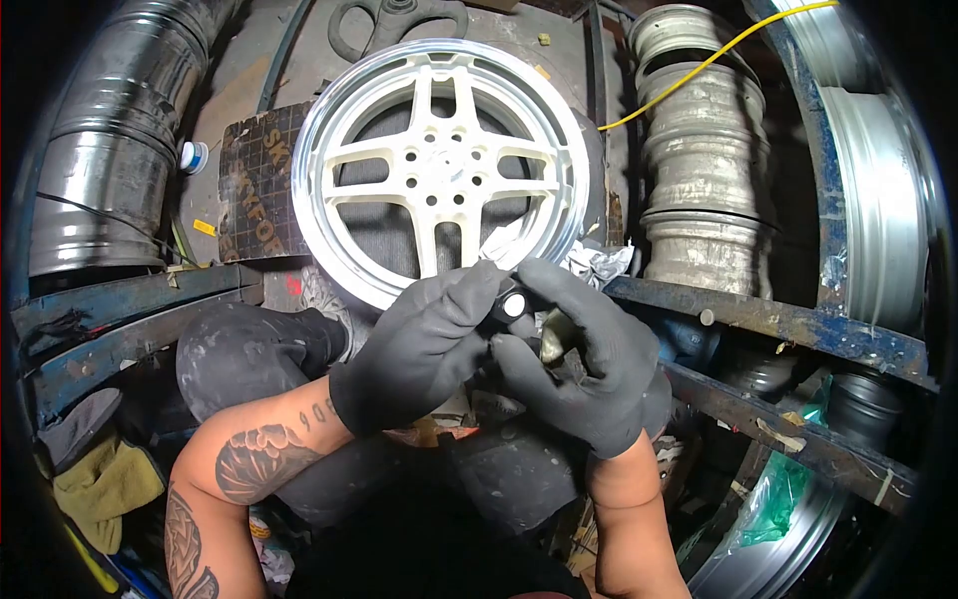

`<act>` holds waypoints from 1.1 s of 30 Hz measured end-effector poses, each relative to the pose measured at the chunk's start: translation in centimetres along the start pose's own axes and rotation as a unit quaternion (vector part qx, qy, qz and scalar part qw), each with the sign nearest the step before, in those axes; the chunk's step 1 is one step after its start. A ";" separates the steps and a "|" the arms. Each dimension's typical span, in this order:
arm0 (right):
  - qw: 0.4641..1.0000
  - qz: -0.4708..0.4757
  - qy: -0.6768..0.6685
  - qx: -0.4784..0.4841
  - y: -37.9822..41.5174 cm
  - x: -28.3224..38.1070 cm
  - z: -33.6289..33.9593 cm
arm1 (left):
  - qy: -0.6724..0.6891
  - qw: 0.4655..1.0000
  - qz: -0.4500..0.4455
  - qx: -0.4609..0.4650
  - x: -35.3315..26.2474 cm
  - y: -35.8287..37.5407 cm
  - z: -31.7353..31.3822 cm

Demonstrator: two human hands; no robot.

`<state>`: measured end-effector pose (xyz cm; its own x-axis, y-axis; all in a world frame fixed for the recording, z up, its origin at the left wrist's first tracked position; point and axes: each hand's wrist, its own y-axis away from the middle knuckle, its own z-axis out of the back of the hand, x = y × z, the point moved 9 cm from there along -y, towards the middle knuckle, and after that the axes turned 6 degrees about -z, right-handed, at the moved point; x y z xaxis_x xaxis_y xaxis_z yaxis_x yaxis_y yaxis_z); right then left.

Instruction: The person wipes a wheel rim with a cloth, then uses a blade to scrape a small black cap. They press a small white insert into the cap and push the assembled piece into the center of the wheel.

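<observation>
Both my hands wear dark grey gloves and meet in front of my lap. Between their fingertips is a small black object with a bright white round face (514, 304); its exact kind I cannot tell. My left hand (424, 339) pinches it from the left with bent fingers. My right hand (589, 359) grips it from the right, thumb below and forefinger above. A pale, yellowish piece (555, 334) shows in the hollow of my right hand. Just beyond my hands lies a cream-coloured wheel rim (344, 175) with a polished silver lip, its spoked face turned up.
Stacked metal rims stand at left (110, 130) and right (699, 150). Crumpled white paper (599, 264) lies by the wheel's lower right edge. Blue metal rails (778, 324) flank me. Gloves (105, 489) hang at lower left, and a yellow cable (699, 70) crosses the upper right.
</observation>
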<state>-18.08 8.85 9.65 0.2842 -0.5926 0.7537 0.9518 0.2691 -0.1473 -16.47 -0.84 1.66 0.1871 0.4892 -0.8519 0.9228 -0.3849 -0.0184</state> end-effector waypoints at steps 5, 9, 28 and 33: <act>0.989 0.031 0.142 -0.017 0.3 1.0 1.0 | 0.231 0.971 0.055 -0.016 0.0 -0.1 -0.6; 0.975 0.094 0.200 0.011 0.6 1.0 0.7 | 0.280 0.955 0.088 -0.031 1.5 0.1 -0.2; 0.945 0.159 0.284 0.022 1.8 0.7 -0.4 | 0.237 0.964 0.109 -0.057 1.2 -0.3 -0.4; 0.944 0.158 0.288 0.024 2.0 0.4 -0.5 | 0.214 0.966 0.138 -0.053 1.9 -0.1 -0.2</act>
<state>-16.05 8.77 9.31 0.5815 -0.7880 0.2024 0.8068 0.5267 -0.2675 -16.19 0.30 0.15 0.5325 0.6665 -0.5218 0.8425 -0.4765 0.2511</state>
